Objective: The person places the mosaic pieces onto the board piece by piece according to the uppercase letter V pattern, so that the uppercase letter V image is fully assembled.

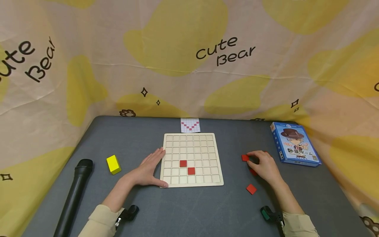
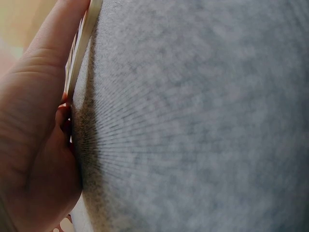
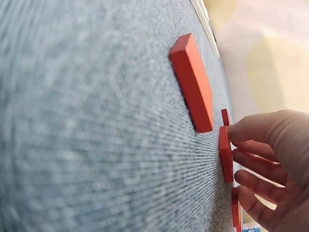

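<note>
Toward the right edge of the table [image 1: 192,210], curves the right hand [image 1: 264,166] among loose red tiles [image 1: 251,189]; cannot tell whether pinching one. Lays the left hand [image 1: 148,170] straight-fingered against the left side of the board [image 1: 219,181]; only from the head, shows two inset tiles [image 1: 183,163] and, at the far edge, a patterned card [image 1: 190,125].

Left of the blue box [image 1: 296,144]: a yellow block [image 1: 113,164] and, farther left, a black baton [image 1: 74,197]; behind the box, printed cloth [image 1: 177,39]
</note>
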The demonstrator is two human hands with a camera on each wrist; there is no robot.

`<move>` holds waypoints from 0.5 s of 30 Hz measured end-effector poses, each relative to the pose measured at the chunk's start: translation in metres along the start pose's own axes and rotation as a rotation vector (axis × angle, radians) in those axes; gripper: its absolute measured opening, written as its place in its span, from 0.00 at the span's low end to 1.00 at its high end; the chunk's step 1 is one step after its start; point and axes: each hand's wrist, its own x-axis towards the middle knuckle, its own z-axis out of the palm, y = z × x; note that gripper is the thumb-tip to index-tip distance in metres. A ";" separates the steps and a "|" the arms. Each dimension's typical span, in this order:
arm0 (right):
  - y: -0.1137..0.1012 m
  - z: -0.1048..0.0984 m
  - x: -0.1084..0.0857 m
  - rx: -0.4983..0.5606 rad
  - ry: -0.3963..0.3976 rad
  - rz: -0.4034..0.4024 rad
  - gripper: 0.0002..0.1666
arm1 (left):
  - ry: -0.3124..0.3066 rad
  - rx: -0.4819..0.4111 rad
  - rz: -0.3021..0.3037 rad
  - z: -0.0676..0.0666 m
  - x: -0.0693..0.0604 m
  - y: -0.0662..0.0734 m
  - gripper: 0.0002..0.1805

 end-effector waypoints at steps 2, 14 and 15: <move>0.000 0.000 0.000 -0.007 0.001 0.001 0.17 | -0.001 -0.003 0.000 0.000 0.000 0.000 0.71; -0.002 0.004 0.003 -0.021 0.017 0.001 0.15 | -0.008 -0.008 -0.009 -0.001 -0.001 0.002 0.71; -0.003 0.005 0.004 -0.019 0.018 0.002 0.15 | -0.009 -0.010 -0.010 -0.001 -0.001 0.002 0.71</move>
